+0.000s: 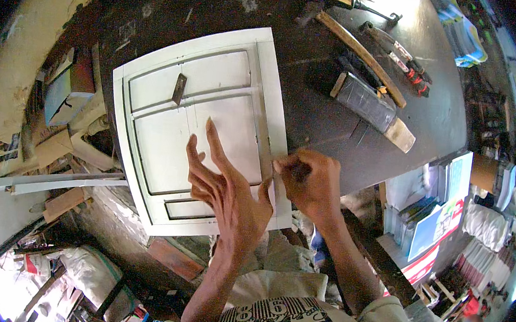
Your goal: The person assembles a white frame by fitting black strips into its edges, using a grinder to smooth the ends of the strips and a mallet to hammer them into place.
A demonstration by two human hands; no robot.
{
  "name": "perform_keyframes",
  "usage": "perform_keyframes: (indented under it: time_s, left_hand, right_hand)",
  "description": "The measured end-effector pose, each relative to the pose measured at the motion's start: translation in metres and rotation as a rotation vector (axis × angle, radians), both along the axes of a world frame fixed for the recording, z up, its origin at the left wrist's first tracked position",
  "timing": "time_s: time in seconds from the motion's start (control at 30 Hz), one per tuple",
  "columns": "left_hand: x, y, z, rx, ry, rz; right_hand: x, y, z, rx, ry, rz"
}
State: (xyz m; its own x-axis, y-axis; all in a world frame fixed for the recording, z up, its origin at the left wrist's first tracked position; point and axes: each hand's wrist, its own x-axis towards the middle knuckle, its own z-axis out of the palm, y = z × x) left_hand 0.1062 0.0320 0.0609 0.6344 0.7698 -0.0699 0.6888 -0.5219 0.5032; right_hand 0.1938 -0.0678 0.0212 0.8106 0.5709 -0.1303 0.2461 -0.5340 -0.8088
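Note:
A white board with dark thin strips set in it as rectangular outlines lies on the dark table in front of me. My left hand is over the board's lower middle, its fingers spread and nothing visible in them. My right hand is at the board's right edge, thumb and fingertips pinched together. Whatever the pinch holds, if anything, is too small to make out. Near the board's top, a small dark flat piece lies slantwise across the strips.
Right of the board on the dark table lie a black block with a wooden end, a long wooden handle and a red-wrapped hand tool. Stacked printed sheets stand at the right. Offcuts and a box are at the left.

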Motion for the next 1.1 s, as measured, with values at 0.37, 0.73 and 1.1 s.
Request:
perform_keyframes:
  time_s: [0.37,0.73,1.1]
  left_hand:
    - [-0.052,-0.021,-0.003,-0.080,0.032,-0.119]
    - [-0.079,-0.016,-0.006,-0.088,-0.068,-0.158]
    - [-0.208,-0.046,-0.032,-0.664,-0.082,-0.295]
  right_hand:
    - [-0.077,-0.059,0.005,-0.104,0.026,-0.041]
    - [-0.063,-0.039,0.014,-0.031,0.081,-0.277]
    - [-0.077,-0.048,0.023,0.150,0.466,-0.272]
